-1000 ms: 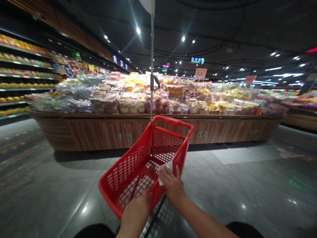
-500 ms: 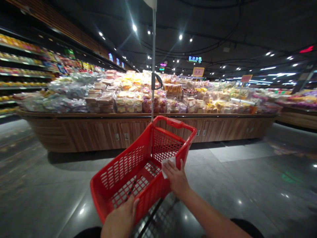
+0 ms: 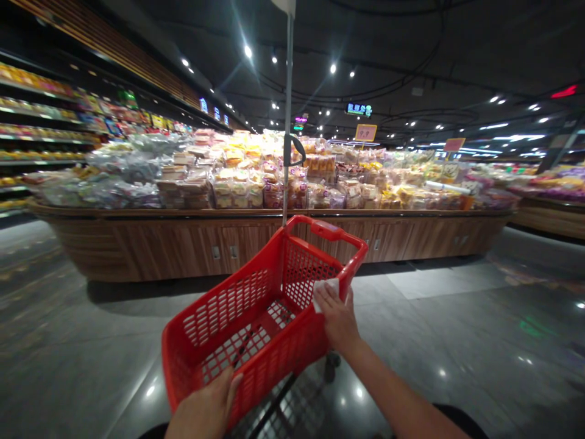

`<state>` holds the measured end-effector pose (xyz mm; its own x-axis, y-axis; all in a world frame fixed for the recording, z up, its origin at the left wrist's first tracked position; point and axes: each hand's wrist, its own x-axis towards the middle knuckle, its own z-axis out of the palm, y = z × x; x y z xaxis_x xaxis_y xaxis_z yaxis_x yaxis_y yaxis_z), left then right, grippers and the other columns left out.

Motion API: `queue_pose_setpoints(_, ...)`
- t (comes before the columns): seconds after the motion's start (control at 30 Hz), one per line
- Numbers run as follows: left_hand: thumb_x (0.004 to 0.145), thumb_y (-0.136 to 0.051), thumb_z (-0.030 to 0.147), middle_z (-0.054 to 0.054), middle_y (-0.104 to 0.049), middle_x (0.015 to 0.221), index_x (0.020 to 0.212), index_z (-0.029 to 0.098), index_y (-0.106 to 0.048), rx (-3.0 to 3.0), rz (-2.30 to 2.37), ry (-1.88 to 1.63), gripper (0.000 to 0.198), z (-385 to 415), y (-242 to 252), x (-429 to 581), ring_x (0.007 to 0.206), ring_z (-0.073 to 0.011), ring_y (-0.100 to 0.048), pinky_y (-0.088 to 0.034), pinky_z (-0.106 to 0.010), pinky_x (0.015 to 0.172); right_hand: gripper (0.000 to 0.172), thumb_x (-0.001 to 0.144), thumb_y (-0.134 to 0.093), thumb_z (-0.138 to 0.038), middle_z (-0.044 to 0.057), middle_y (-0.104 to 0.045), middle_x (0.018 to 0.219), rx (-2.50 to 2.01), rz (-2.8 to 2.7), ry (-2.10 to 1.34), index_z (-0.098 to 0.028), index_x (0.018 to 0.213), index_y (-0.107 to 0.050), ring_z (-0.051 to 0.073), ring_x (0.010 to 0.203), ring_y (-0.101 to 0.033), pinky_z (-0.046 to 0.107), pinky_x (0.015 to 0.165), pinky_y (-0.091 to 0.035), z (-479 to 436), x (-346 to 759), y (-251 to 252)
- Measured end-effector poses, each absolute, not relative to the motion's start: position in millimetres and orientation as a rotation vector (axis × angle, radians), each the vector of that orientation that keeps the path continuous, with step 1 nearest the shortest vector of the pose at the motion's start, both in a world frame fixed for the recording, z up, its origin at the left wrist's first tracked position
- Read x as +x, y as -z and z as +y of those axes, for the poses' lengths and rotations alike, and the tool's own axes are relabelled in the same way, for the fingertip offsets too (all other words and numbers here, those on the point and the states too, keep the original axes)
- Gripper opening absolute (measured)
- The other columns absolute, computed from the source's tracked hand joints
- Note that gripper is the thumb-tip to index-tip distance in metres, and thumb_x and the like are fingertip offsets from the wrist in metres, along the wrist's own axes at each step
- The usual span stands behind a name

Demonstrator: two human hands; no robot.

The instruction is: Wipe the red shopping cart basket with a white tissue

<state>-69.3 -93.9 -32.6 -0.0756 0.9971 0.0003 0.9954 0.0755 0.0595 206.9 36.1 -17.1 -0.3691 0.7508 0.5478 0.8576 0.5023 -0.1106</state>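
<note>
A red plastic shopping cart (image 3: pixel 269 320) with slotted sides stands in front of me, its basket angled away to the upper right. My left hand (image 3: pixel 205 399) grips the near side rim close to the front end, thumb on the outside. Farther up the same rim, my right hand (image 3: pixel 338 317) presses a folded white cloth (image 3: pixel 325 289) over the edge below the handle (image 3: pixel 325 229). Its fingers lie on the cloth and its thumb is outside the rim. The visible basket floor is a bare grid.
Behind the cart runs a wood-panelled display counter (image 3: pixel 159 247) piled with packaged food (image 3: pixel 242 183). A tall grey pole (image 3: pixel 289 91) rises from the cart's far corner. Stocked shelves (image 3: pixel 36 128) line the left side. The floor (image 3: pixel 434 323) is grey tile.
My right hand and the cloth have slid along the rim toward the handle, up and right. My left hand has shifted slightly left and down. The cart has turned slightly.
</note>
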Motion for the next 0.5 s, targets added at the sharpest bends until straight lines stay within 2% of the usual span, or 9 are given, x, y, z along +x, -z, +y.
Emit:
queue_pose_setpoints(0.1, 0.093, -0.013, 0.037, -0.01, -0.072, 0.088, 0.108, 0.019, -0.055, 2.105, 2.265, -0.073, 0.047, -94.1, 31.8, -70.6, 0.081, -0.0279, -0.068, -0.05, -0.041, 0.069, 0.05, 0.089, -0.034, -0.01, 0.005, -0.043, 0.139, -1.41, -2.12, 0.253, -0.025, 0.136, -0.04, 0.021, 0.135, -0.027, 0.054, 0.105, 0.016, 38.0, 207.0, 15.6)
queue_pose_setpoints(0.33, 0.092, -0.015, 0.037, -0.01, -0.072, 0.093, 0.112, 0.019, -0.055, 2.088, 2.253, -0.075, 0.048, -94.7, 28.2, -70.1, 0.084, -0.0273, -0.068, -0.05, -0.04, 0.073, 0.049, 0.091, -0.037, -0.017, 0.003, -0.047, 0.137, -1.105, -2.408, 0.222, -0.03, 0.138, -0.035, 0.02, 0.133, -0.031, 0.051, 0.106, 0.019, 6.8, 179.0, 33.2)
queue_pose_setpoints(0.5, 0.092, -0.015, 0.036, -0.011, -0.071, 0.092, 0.117, 0.018, -0.054, 2.114, 2.243, -0.051, 0.049, -94.9, 30.2, -82.5, 0.086, -0.0263, -0.067, -0.049, -0.039, 0.075, 0.052, 0.088, -0.033, -0.009, 0.005, -0.044, 0.139, -1.362, -2.181, 0.31, -0.026, 0.137, -0.039, 0.02, 0.134, -0.029, 0.055, 0.105, 0.017, 39.5, 216.2, 8.2)
